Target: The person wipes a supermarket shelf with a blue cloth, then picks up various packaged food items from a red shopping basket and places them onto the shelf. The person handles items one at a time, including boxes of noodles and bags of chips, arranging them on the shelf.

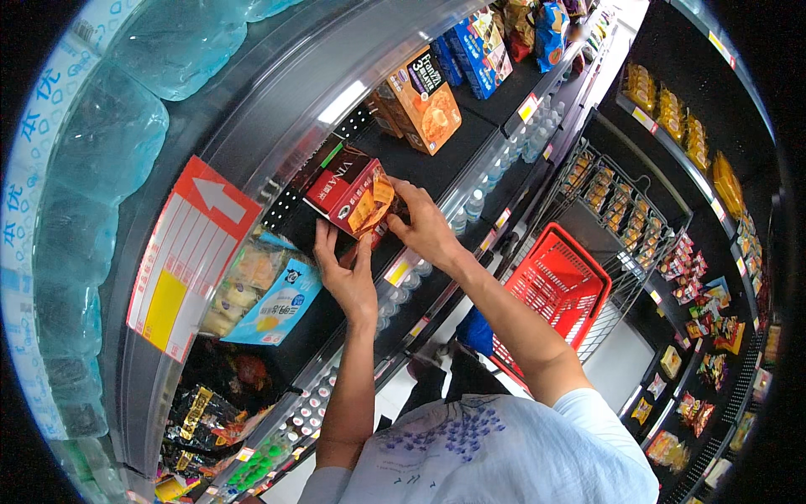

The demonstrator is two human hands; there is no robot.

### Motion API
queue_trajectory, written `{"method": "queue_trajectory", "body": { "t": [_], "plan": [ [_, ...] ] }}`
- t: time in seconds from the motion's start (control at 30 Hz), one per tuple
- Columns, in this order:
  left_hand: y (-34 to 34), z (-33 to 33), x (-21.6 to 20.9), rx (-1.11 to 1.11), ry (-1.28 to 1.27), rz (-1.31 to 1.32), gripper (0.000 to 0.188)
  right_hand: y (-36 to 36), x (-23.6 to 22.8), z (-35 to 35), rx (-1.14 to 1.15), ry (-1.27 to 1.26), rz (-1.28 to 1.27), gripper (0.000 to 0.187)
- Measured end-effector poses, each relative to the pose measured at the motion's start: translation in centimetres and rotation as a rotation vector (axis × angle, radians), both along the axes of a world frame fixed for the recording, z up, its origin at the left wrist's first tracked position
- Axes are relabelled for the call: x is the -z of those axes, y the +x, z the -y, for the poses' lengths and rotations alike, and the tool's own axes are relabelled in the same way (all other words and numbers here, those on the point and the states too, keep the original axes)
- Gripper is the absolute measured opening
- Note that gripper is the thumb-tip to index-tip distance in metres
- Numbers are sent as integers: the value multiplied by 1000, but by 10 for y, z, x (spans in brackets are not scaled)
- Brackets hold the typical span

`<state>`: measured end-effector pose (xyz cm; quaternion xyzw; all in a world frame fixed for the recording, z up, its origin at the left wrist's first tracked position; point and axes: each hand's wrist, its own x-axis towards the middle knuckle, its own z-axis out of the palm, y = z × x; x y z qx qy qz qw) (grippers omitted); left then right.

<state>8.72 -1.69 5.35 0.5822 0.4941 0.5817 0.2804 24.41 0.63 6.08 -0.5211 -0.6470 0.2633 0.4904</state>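
A dark red biscuit box (342,190) with pictures of orange-brown biscuits rests on the black shelf in front of me. My right hand (426,227) grips its right end, fingers bent over the edge. On the near side, my left hand (346,281) holds the box with its fingers and thumb against the lower edge. Other boxes partly hide behind it. To the left of my left hand lies a blue and clear pack of pale rolls (267,290). Farther along the shelf stands an orange-brown box (428,105).
A large red and white price sign (189,252) hangs at the left shelf edge. Bottles (475,204) fill the shelf below. Behind me to the right are a red basket (558,290) and a wire rack (617,202) of packets. Packaged snacks line the opposite shelves (714,202).
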Motion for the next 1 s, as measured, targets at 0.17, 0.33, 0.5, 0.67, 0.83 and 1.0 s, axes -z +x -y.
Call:
{"method": "queue_trajectory", "body": {
  "t": [0.17,0.33,0.5,0.67,0.83,1.0],
  "plan": [
    [-4,-4,-1,17,-54,-53,73,-1,2,-8,11,37,1,66],
    [-4,-6,0,34,-57,-55,68,0,-8,-9,-31,-25,40,68],
    [-5,-8,3,23,-44,-69,64,3,-13,-9,-59,-109,47,69],
    [-4,-9,0,16,13,-147,63,2,4,-16,-59,-31,7,67],
    [-5,-9,1,6,-6,-154,64,1,16,-23,-55,43,-7,69],
    [-3,-10,0,12,-7,-131,67,4,5,-25,-94,-85,-43,71]
  ]
}}
